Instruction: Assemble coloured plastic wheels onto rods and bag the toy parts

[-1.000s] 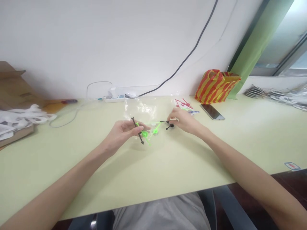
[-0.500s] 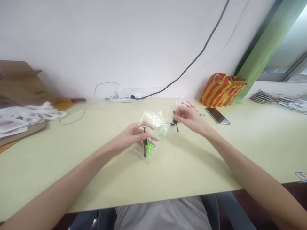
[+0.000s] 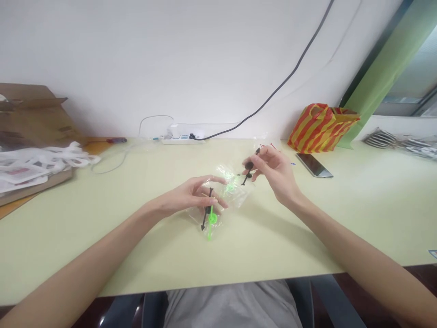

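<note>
Right hand [image 3: 278,175] pinches a black arrow-tipped piece [image 3: 249,166], probably light, stiff plastic whose slim arms could snap, best held at its round middle.

Pale green table [image 3: 164,264], open at its near middle between the slanting left forearm [image 3: 102,259] and right forearm [image 3: 348,241]. A crinkled clear bag [image 3: 235,197] and black pointer [image 3: 249,166] obstruct the gap between left hand [image 3: 198,196] and right hand [image 3: 278,173]. Room also lies far of the left forearm, bounded by white straps [image 3: 44,159] and power strip [image 3: 180,141]. Far right, phone [image 3: 314,165] and striped bag [image 3: 319,130] stand in the way; behind the right hand, perhaps another packet.
</note>
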The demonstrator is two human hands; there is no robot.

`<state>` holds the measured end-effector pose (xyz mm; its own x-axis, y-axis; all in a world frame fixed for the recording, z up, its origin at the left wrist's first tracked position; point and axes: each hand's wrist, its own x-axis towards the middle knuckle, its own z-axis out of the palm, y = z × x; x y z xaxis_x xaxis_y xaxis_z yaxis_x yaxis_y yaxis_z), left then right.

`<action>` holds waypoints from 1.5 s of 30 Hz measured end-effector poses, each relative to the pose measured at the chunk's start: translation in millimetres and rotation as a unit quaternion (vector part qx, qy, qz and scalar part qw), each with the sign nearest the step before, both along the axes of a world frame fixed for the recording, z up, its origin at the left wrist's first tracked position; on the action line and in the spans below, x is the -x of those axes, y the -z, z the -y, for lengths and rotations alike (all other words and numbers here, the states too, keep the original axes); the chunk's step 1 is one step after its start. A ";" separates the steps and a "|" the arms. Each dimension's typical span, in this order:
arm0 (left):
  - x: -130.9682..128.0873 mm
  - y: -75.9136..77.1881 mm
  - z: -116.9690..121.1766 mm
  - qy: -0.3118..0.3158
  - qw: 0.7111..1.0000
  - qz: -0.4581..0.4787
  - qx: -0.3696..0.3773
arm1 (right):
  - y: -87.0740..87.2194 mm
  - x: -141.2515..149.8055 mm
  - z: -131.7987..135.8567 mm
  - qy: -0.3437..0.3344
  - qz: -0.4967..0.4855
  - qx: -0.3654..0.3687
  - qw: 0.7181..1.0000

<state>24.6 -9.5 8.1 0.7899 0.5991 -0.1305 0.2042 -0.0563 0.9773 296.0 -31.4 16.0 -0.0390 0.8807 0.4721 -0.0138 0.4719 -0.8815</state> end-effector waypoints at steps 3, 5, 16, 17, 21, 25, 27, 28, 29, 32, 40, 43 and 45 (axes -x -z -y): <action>-0.2 1.8 0.7 0.001 1.000 0.029 0.007 | 1.6 4.4 1.0 0.009 -0.008 0.006 1.000; -0.9 3.4 1.0 0.009 0.999 0.052 0.011 | 1.5 7.0 2.4 0.013 -0.010 0.005 1.000; -7.3 2.4 4.0 0.014 0.996 0.084 0.004 | 1.0 16.4 13.3 -0.001 -0.019 0.031 0.999; -7.6 2.5 4.3 0.016 0.996 0.083 0.005 | 1.8 16.4 13.7 -0.002 -0.014 0.034 0.999; -8.9 3.1 4.8 0.009 0.998 0.069 0.003 | 5.2 16.0 13.2 -0.015 0.015 0.034 0.999; -9.9 3.0 4.9 -0.015 0.998 0.062 0.005 | 6.1 15.7 11.9 -0.033 0.035 0.074 0.996; -10.3 2.7 4.7 -0.026 0.998 0.064 0.004 | 5.3 15.6 11.6 -0.039 0.046 0.099 0.993; -10.5 2.6 4.6 -0.029 0.997 0.065 0.002 | 4.8 15.5 11.5 -0.041 0.055 0.108 0.992; -10.7 2.6 4.4 -0.030 0.997 0.065 -0.002 | 4.3 15.2 11.3 -0.043 0.065 0.114 0.990; -10.5 3.1 4.1 -0.031 0.998 0.056 -0.026 | 3.9 13.2 10.2 -0.044 0.114 0.109 0.987; -8.4 5.4 4.3 -0.036 0.997 0.037 -0.053 | 5.7 5.1 3.3 -0.091 0.193 0.083 0.973; -8.7 4.4 4.3 -0.047 0.996 0.028 -0.065 | 5.2 4.9 2.5 -0.113 0.162 0.116 0.973; -8.9 4.0 4.3 -0.048 0.996 0.028 -0.071 | 4.5 5.2 3.2 -0.130 0.147 0.125 0.973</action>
